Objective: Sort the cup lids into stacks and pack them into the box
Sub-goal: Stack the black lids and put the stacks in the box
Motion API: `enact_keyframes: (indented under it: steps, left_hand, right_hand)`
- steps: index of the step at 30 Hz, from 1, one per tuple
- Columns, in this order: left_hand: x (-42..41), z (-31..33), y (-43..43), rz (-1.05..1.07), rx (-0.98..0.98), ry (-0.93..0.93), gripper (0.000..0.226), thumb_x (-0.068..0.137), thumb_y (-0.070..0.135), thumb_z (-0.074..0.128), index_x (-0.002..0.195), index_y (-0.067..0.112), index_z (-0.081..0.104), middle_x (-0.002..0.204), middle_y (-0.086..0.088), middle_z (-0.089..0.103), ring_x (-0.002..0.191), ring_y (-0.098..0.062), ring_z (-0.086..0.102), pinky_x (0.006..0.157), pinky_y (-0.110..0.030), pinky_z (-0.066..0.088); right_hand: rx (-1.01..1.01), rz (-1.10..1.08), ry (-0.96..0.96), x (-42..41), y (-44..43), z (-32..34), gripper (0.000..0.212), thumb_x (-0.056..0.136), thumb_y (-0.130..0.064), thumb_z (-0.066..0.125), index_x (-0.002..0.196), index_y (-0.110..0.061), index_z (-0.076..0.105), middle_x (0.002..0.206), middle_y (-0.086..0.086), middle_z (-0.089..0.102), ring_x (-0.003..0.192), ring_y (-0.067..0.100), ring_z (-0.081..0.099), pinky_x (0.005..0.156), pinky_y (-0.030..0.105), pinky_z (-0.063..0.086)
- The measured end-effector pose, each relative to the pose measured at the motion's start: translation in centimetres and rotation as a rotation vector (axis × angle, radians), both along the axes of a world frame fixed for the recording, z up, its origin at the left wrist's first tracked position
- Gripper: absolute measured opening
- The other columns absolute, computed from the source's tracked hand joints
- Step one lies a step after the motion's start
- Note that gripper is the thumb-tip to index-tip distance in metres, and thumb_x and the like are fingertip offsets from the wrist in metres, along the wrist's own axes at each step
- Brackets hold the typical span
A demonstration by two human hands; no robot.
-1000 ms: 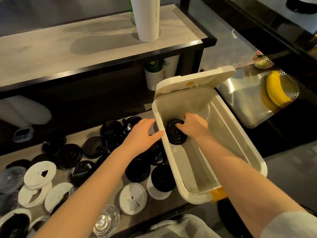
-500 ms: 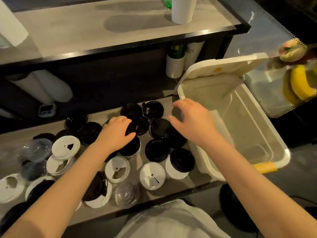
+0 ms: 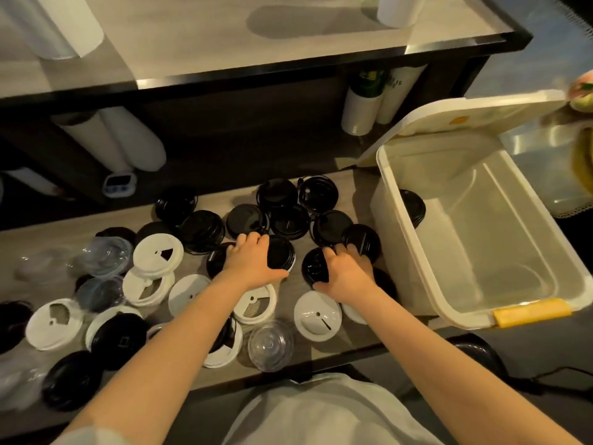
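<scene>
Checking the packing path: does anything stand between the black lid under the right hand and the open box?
Nothing visible does. The right hand grips the black lid beside the box, whose cover is flipped back; only the box's own side wall must be cleared.

Glossy plastic is seen on the black lids, a matt finish on the white lids. The box on the right is made of smooth plastic.
</scene>
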State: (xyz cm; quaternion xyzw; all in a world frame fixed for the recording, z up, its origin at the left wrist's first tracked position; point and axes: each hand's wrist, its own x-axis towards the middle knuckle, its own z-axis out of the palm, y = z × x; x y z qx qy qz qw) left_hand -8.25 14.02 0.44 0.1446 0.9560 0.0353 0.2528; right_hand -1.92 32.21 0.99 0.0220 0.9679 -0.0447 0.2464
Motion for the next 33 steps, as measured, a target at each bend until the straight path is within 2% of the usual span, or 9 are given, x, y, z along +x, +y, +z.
enact_keyframes:
  steps: [8, 13, 17, 19, 21, 25, 28, 31, 33]
  left_hand:
    - [-0.6, -1.1, 1.0, 0.048, -0.005, 0.005, 0.087, 0.071, 0.057, 0.068, 0.138, 0.013, 0.032, 0.139, -0.007, 0.036, 0.128, -0.028, 0.031, 0.103, -0.042, 0.033]
    - [-0.5, -1.2, 0.7, 0.111, 0.066, -0.01, 0.09, 0.068, 0.052, 0.073, 0.137, 0.013, 0.03, 0.142, -0.006, 0.033, 0.131, -0.028, 0.029, 0.105, -0.042, 0.031]
    - [-0.6, -0.5, 0.0, 0.132, 0.113, 0.048, 0.093, 0.068, 0.051, 0.074, 0.138, 0.013, 0.027, 0.143, -0.006, 0.032, 0.132, -0.027, 0.029, 0.106, -0.041, 0.03]
    - [-0.5, 0.1, -0.4, 0.139, 0.146, 0.066, 0.092, 0.069, 0.049, 0.075, 0.138, 0.014, 0.026, 0.143, -0.006, 0.032, 0.132, -0.026, 0.03, 0.106, -0.041, 0.03]
    - [-0.3, 0.9, -0.9, 0.151, 0.195, 0.081, 0.092, 0.069, 0.048, 0.075, 0.139, 0.015, 0.025, 0.144, -0.006, 0.031, 0.132, -0.026, 0.033, 0.106, -0.041, 0.031]
    - [0.2, 3.2, -1.6, 0.154, 0.305, 0.166, 0.093, 0.07, 0.043, 0.076, 0.142, 0.016, 0.023, 0.145, -0.004, 0.028, 0.133, -0.025, 0.03, 0.107, -0.04, 0.032]
    - [0.1, 5.5, -1.2, 0.162, 0.39, 0.219, 0.093, 0.071, 0.04, 0.076, 0.143, 0.015, 0.023, 0.144, -0.003, 0.027, 0.134, -0.023, 0.028, 0.109, -0.039, 0.03]
    - [-0.2, 7.8, 0.4, 0.146, 0.515, 0.301, 0.092, 0.069, 0.036, 0.078, 0.142, 0.013, 0.027, 0.142, -0.002, 0.028, 0.131, -0.021, 0.032, 0.106, -0.034, 0.031]
    - [-0.4, 9.3, 2.0, 0.127, 0.566, 0.319, 0.093, 0.069, 0.035, 0.079, 0.143, 0.013, 0.027, 0.143, -0.002, 0.027, 0.131, -0.02, 0.032, 0.104, -0.032, 0.03]
  right_hand:
    - [-0.045, -0.078, 0.071, -0.4, -0.9, -1.0, 0.075, 0.079, -0.047, 0.062, 0.141, -0.019, 0.031, 0.138, 0.008, 0.041, 0.13, 0.029, 0.029, 0.101, 0.042, 0.032]
    - [-0.055, -0.078, 0.058, -0.6, -0.8, -1.4, 0.074, 0.078, -0.045, 0.063, 0.14, -0.019, 0.032, 0.139, 0.007, 0.042, 0.131, 0.027, 0.029, 0.102, 0.042, 0.031]
    - [-0.102, -0.09, 0.149, -0.4, -0.6, -1.1, 0.072, 0.076, -0.047, 0.064, 0.137, -0.02, 0.035, 0.134, 0.005, 0.046, 0.128, 0.027, 0.032, 0.1, 0.04, 0.033]
    - [-0.171, -0.103, 0.206, -0.2, -0.3, -0.9, 0.075, 0.075, -0.049, 0.065, 0.137, -0.021, 0.035, 0.133, 0.003, 0.046, 0.126, 0.026, 0.034, 0.098, 0.04, 0.035]
    - [-0.328, -0.158, 0.262, 0.0, -0.1, -0.4, 0.079, 0.073, -0.047, 0.069, 0.139, -0.021, 0.035, 0.133, 0.003, 0.044, 0.125, 0.027, 0.038, 0.096, 0.038, 0.039]
    - [-0.618, -0.256, 0.351, 0.0, 0.4, 2.2, 0.082, 0.074, -0.035, 0.075, 0.143, -0.021, 0.032, 0.137, -0.001, 0.035, 0.126, 0.017, 0.038, 0.097, 0.024, 0.036]
    - [-0.712, -0.238, 0.479, -0.2, 1.4, 4.9, 0.08, 0.075, -0.031, 0.075, 0.142, -0.022, 0.033, 0.135, -0.004, 0.035, 0.126, 0.011, 0.036, 0.102, 0.021, 0.034]
    - [-0.751, -0.253, 0.635, -0.4, 3.0, 7.8, 0.077, 0.074, -0.029, 0.076, 0.14, -0.021, 0.036, 0.129, -0.01, 0.037, 0.119, 0.0, 0.035, 0.097, 0.005, 0.027]
    - [-0.762, -0.287, 0.746, -0.4, 4.5, 9.5, 0.075, 0.072, -0.03, 0.076, 0.137, -0.019, 0.038, 0.126, -0.01, 0.04, 0.117, 0.001, 0.037, 0.095, 0.005, 0.029]
